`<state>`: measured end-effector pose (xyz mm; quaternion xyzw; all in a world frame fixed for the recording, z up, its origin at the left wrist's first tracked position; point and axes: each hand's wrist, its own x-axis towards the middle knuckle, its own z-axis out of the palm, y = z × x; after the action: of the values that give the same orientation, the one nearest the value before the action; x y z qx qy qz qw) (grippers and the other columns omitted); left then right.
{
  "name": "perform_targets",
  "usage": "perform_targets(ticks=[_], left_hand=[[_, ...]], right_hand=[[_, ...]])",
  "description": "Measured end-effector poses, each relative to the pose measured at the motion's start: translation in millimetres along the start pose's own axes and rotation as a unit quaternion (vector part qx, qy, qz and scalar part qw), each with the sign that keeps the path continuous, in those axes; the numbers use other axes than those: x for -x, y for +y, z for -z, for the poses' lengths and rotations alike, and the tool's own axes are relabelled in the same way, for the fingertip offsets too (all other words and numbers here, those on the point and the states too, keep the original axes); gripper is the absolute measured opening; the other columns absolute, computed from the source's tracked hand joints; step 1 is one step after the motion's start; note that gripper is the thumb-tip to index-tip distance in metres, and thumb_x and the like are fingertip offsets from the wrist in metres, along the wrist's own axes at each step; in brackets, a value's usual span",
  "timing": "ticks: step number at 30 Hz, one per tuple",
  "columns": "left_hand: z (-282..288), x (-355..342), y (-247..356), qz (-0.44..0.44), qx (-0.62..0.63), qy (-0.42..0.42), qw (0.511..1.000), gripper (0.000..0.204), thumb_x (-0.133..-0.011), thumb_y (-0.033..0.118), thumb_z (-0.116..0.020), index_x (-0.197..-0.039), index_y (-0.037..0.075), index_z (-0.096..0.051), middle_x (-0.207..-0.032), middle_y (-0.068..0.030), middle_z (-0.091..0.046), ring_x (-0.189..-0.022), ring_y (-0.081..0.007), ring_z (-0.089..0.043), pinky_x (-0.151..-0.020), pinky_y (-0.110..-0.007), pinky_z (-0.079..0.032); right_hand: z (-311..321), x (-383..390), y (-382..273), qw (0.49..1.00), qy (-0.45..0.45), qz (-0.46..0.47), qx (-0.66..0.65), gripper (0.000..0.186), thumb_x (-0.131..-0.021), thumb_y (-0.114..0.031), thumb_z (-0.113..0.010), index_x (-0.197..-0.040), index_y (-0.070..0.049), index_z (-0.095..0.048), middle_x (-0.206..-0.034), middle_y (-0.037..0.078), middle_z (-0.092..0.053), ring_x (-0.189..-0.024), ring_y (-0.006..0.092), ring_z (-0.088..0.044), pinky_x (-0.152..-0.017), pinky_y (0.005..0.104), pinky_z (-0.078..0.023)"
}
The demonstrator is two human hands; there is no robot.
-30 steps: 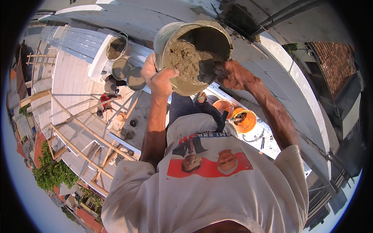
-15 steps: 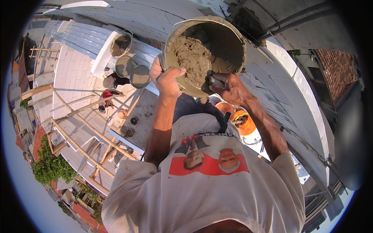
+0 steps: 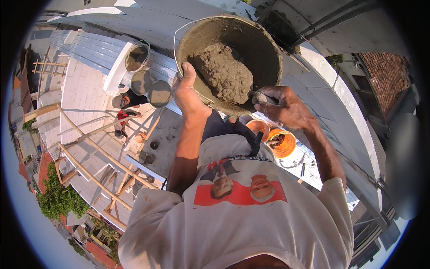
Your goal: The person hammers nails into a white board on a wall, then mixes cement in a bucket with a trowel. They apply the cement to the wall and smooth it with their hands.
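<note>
A wire-handled bucket point(image 3: 264, 49), coated inside with wet grey mortar point(image 3: 228, 74), is tilted toward me at the top of the view. My left hand point(image 3: 192, 96) is closed on its near left rim, thumb up along the side. At the near right rim, my right hand point(image 3: 286, 105) grips the mortar-smeared handle of a trowel point(image 3: 264, 97). The trowel's blade cannot be seen; a thick heap of mortar lies in the bucket just beyond the handle.
Three mortar-stained buckets point(image 3: 160, 94) stand left on metal sheeting. Below, two people point(image 3: 123, 114) are near wooden poles point(image 3: 89, 139). An orange bucket point(image 3: 284, 144) with tools inside sits beneath my right forearm. A long pale block wall point(image 3: 322, 103) runs along the right.
The bucket's mouth has turned more toward me and shifted slightly left. My right hand has moved right and a little down with the trowel; the mortar heap inside sits further right.
</note>
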<state>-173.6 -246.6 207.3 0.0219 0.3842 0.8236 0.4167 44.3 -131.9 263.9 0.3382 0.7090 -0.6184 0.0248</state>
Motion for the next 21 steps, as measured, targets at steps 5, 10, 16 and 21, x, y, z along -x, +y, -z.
perform_targets(ticks=[5,10,16,21], left_hand=[[19.9,-4.7,-11.3,0.031,-0.041,0.094,0.994,0.045,-0.102,0.027,-0.066,-0.136,-0.002,-0.060,-0.128,-0.0131,-0.067,-0.113,-0.0281,-0.067,-0.097,-0.043,-0.055],[44.3,-6.2,-18.4,0.054,-0.094,0.147,0.983,0.040,-0.089,0.008,-0.065,-0.127,-0.004,-0.064,-0.118,-0.0141,-0.070,-0.102,-0.0296,-0.070,-0.092,-0.043,-0.057],[54.6,-12.7,-32.8,0.079,-0.084,0.162,0.980,0.046,-0.077,0.001,-0.062,-0.123,-0.004,-0.065,-0.112,-0.0148,-0.070,-0.098,-0.0320,-0.071,-0.090,-0.045,-0.058],[39.3,-3.1,-20.8,0.033,-0.099,0.117,0.988,0.047,-0.070,-0.005,-0.058,-0.117,-0.004,-0.064,-0.104,-0.0133,-0.069,-0.089,-0.0268,-0.070,-0.081,-0.039,-0.059]], right_hand=[[53.3,11.6,-27.2,0.996,-0.041,-0.082,-0.006,0.028,-0.094,-0.017,-0.072,-0.112,0.004,-0.072,-0.069,0.005,-0.064,-0.054,0.0118,-0.058,-0.051,0.0305,-0.048],[124.5,-16.5,-4.3,0.967,-0.024,-0.111,-0.227,0.036,-0.101,-0.024,-0.068,-0.104,0.012,-0.066,-0.066,0.004,-0.058,-0.041,0.0080,-0.047,-0.032,0.0243,-0.035],[132.0,0.3,-2.0,0.948,-0.031,-0.104,-0.299,0.035,-0.100,-0.024,-0.066,-0.110,0.010,-0.065,-0.070,0.005,-0.061,-0.044,0.0086,-0.051,-0.038,0.0261,-0.043],[45.6,-2.7,-5.6,0.957,0.075,0.014,0.279,0.034,-0.090,-0.016,-0.066,-0.119,0.001,-0.068,-0.086,0.015,-0.069,-0.072,0.0260,-0.069,-0.072,0.0422,-0.060]])
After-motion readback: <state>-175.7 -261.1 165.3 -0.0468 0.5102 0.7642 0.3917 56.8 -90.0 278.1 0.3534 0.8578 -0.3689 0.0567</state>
